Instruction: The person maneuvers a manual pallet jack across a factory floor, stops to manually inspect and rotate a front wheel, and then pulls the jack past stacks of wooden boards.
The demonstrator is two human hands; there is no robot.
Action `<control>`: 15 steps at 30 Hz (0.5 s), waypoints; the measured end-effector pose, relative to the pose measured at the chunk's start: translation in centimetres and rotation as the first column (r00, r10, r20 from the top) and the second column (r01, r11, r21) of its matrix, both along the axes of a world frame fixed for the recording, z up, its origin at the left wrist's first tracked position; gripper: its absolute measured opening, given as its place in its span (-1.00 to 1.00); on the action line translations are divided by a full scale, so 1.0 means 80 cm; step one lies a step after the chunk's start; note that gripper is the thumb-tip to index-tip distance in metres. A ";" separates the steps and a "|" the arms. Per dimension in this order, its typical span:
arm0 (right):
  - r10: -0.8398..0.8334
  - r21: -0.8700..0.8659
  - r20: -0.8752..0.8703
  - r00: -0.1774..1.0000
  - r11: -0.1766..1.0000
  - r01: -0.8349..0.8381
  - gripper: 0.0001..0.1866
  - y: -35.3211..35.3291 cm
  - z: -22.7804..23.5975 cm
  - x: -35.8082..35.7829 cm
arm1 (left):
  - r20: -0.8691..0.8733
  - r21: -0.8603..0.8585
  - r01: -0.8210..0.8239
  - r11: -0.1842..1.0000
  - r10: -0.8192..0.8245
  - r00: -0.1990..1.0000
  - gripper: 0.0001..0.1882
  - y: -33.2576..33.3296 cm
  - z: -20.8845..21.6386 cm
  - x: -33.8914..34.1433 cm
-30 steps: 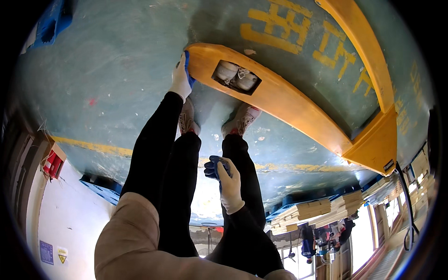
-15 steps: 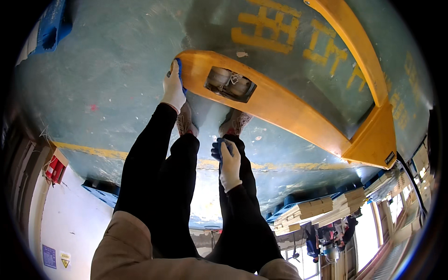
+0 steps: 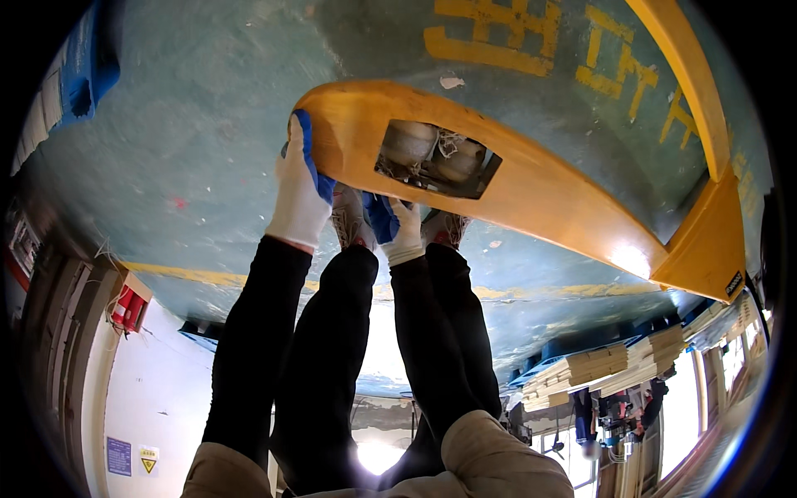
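A yellow pallet jack fork (image 3: 548, 195) stretches across the view, its rounded tip at the left. A pair of pale rollers (image 3: 432, 149) shows in the rectangular opening near that tip. My left hand (image 3: 295, 187), in a white glove with a blue palm, is closed around the tip's left end. Against the fork's near edge, below the opening, is my right hand (image 3: 394, 224) in a matching glove. Its fingers curl in at the edge and are partly hidden by the fork.
My shoes (image 3: 350, 217) stand on the worn green floor just under the fork. The second yellow fork (image 3: 693, 75) curves along the right. A blue pallet (image 3: 87, 75) lies at the far left, and stacked pale boards (image 3: 598, 369) are at lower right. A red box (image 3: 130, 309) is on the left wall.
My right hand has moved up from near my knee to the fork's near edge. My left hand stays on the tip. The fork appears larger, and the view has shifted a little.
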State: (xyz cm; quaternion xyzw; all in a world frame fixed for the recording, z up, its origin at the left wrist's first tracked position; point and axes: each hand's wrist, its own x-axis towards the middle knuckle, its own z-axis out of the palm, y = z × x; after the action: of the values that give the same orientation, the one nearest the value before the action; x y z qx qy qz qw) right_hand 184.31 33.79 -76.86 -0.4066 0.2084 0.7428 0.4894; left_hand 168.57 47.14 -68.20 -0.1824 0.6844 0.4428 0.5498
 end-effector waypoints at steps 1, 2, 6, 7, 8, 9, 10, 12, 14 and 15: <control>0.005 -0.030 -0.063 0.998 1.000 -0.007 -0.52 -0.001 -0.010 0.002 | 0.005 0.010 0.004 1.000 -0.004 1.000 -0.30 0.001 0.008 -0.001; 0.007 -0.057 -0.119 0.993 0.998 -0.014 -0.55 -0.005 -0.024 0.008 | 0.009 0.031 0.016 0.999 -0.016 1.000 -0.30 0.006 0.016 0.001; 0.086 -0.021 0.105 0.991 0.996 -0.084 -0.57 -0.015 -0.047 0.010 | 0.019 0.063 0.021 0.998 -0.022 1.000 -0.31 0.015 0.031 0.007; 0.101 -0.019 0.200 0.974 0.995 -0.099 -0.58 -0.016 -0.047 0.010 | 0.023 0.058 0.014 0.998 -0.015 1.000 -0.31 0.018 0.033 0.008; 0.154 0.067 0.326 0.933 0.980 -0.185 -0.62 -0.014 -0.038 0.004 | 0.005 0.023 0.008 1.000 -0.008 1.000 -0.31 0.017 0.036 0.006; 0.245 0.109 0.629 0.738 0.912 -0.396 -0.65 -0.014 -0.031 -0.003 | -0.011 -0.012 0.001 1.000 -0.001 1.000 -0.31 0.018 0.039 0.005; 0.249 0.073 0.860 0.445 0.804 -0.590 -0.68 -0.014 -0.023 -0.012 | -0.027 -0.047 -0.007 0.999 0.006 1.000 -0.31 0.017 0.041 0.003; 0.170 -0.050 0.980 0.105 0.719 -0.694 -0.73 -0.016 -0.018 -0.020 | -0.012 -0.013 0.023 1.000 -0.024 1.000 -0.30 0.017 0.041 0.006; 0.218 -0.005 0.837 0.502 0.921 -0.390 -0.77 -0.017 -0.015 -0.036 | -0.032 0.003 0.085 0.996 -0.085 0.996 -0.26 0.011 0.032 0.006; 0.117 -0.066 0.573 0.811 0.993 -0.097 -0.78 -0.017 -0.014 -0.042 | -0.065 -0.004 0.128 0.992 -0.128 0.990 -0.23 0.005 0.025 0.003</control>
State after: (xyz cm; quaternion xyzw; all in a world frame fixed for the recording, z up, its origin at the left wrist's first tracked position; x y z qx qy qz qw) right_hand 180.94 32.46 -78.02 -0.6311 0.0399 0.6080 0.4800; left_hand 168.83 47.54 -66.24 -0.1236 0.7122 0.4125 0.5544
